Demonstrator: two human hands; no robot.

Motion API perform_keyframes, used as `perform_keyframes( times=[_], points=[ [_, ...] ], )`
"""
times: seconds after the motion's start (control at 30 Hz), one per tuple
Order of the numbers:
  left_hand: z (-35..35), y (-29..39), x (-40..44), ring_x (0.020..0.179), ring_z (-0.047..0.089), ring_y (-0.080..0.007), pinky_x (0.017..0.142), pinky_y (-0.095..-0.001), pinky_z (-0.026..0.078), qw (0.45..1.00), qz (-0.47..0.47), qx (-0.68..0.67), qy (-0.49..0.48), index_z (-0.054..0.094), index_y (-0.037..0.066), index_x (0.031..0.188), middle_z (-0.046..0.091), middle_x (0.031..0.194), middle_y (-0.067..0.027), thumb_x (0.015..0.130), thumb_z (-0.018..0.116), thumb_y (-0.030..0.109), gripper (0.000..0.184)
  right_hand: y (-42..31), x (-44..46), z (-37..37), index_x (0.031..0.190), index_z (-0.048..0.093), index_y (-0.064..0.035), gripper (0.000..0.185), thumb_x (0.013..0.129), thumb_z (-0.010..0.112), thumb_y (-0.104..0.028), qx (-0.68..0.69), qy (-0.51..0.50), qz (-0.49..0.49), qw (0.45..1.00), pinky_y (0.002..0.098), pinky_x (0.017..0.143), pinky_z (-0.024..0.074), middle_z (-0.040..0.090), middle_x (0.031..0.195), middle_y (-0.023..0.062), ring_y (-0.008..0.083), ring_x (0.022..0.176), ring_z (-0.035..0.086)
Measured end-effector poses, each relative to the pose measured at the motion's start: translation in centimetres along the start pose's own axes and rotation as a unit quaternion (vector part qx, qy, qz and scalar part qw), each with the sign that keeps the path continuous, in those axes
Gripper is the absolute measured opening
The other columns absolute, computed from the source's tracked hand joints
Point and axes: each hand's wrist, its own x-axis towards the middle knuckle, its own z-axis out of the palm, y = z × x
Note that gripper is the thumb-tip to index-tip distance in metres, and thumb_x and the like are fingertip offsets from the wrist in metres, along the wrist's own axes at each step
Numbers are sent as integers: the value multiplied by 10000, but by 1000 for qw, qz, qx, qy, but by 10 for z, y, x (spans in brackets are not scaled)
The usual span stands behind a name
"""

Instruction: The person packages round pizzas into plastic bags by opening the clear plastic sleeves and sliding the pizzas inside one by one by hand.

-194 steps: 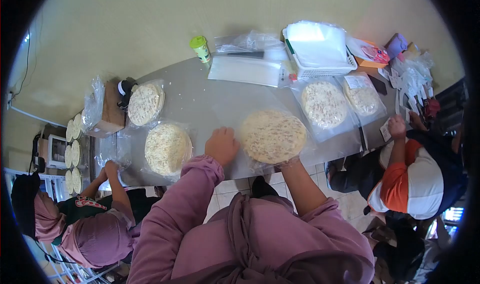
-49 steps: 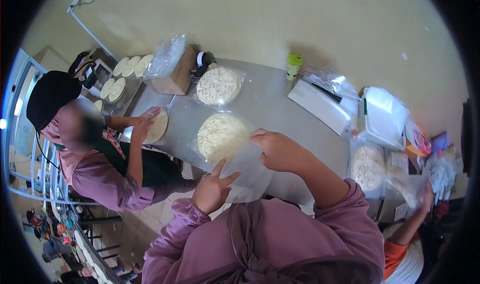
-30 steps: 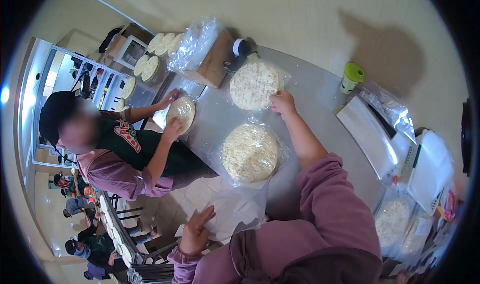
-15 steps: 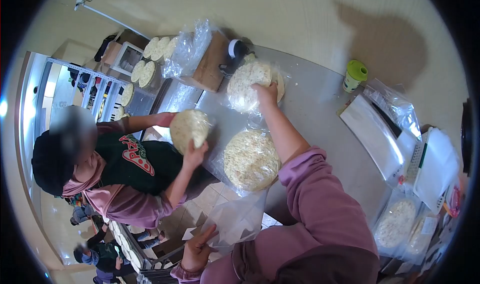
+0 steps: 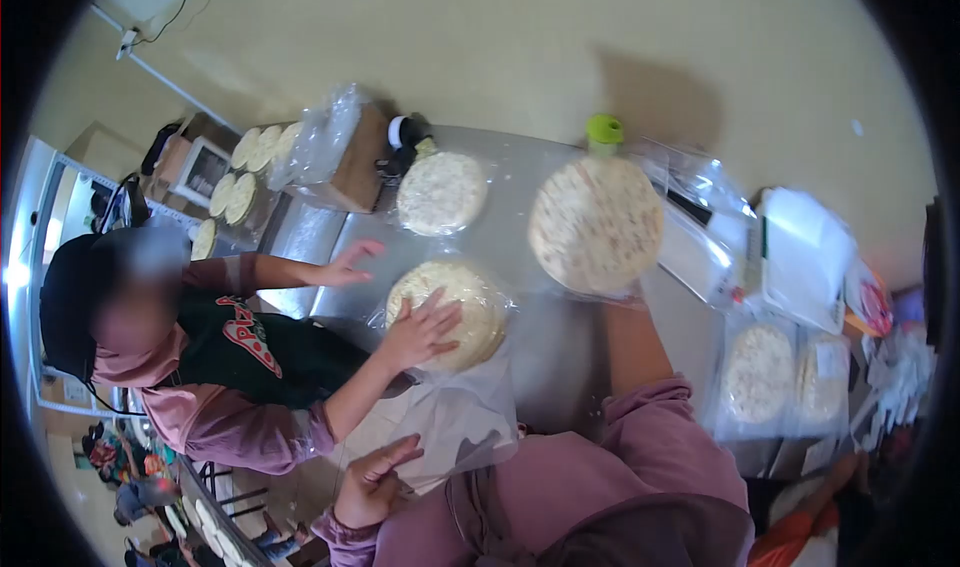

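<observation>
My right hand [image 5: 627, 299] holds up a round pizza crust [image 5: 597, 225] with browned spots; the crust hides most of the fingers. Clear film shows along its lower edge. Low in front of my body, my left hand [image 5: 375, 482] grips a clear plastic bag [image 5: 455, 432], its index finger stretched along it. Between my hands and the co-worker is a stack of crusts in clear plastic [image 5: 480, 322], with the co-worker's hand [image 5: 422, 329] flat on top. Farther back on the metal table [image 5: 520, 167] lies another wrapped crust [image 5: 441, 194].
A cardboard box with plastic [image 5: 350, 162] stands at the back left, beside trays of crusts [image 5: 238, 199]. Behind the raised crust is a green-lidded cup [image 5: 604, 130]. To the right are bagged crusts [image 5: 758, 372] and a white container [image 5: 805, 257]. A co-worker [image 5: 230, 347] stands left.
My right hand has moved right from the back stack, carrying a crust. The co-worker has let go of a crust and now presses a hand on the near stack. The view has shifted.
</observation>
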Motion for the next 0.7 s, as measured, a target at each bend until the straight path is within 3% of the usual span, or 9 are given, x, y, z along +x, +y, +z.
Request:
perform_keyframes(
  times=[0.2,0.27,0.37,0.5,0.57,0.7],
  points=[
    [5,14,30,1106,531,-222,690,-252,517,995,82,5,-61,482,14,1242,500,1248,-141,669,330,-186,627,-8,-120,11,1357,325,-106,681,865,314,-578,32,-70,-58,995,496,1042,264,330,1395,120,327,1279,305],
    [15,19,52,1106,530,-222,696,-252,515,990,122,18,-71,472,13,1251,500,1246,-140,667,328,-186,633,-22,-171,-7,1359,320,-109,709,853,312,-605,92,42,-105,989,500,1044,257,323,1398,126,324,1279,306],
    [43,21,92,1122,517,-234,735,-258,501,975,215,15,-60,452,8,1264,510,1234,-143,658,331,-181,646,-34,-249,5,1367,308,-128,660,880,276,-572,15,107,-106,989,503,1037,272,309,1406,113,315,1281,303],
    [97,19,145,1118,520,-272,855,-284,459,947,313,62,-42,458,22,1258,487,1245,-196,660,364,-161,632,-40,-317,36,1356,322,-109,618,899,295,-524,-79,117,-158,977,481,992,352,365,1368,128,300,1235,377],
    [124,13,166,1116,502,-319,933,-318,414,893,411,184,-8,449,34,1258,465,1250,-217,677,395,-121,604,-40,-340,38,1352,326,-103,604,904,302,-507,-89,145,-133,976,470,978,370,377,1358,131,295,1222,393],
    [170,-6,189,1131,466,-345,948,-354,402,846,462,264,-24,442,34,1251,467,1248,-203,693,413,-82,571,-24,-372,31,1344,334,-90,578,913,317,-474,-87,198,-83,973,449,951,407,402,1337,137,285,1195,425]
  ],
)
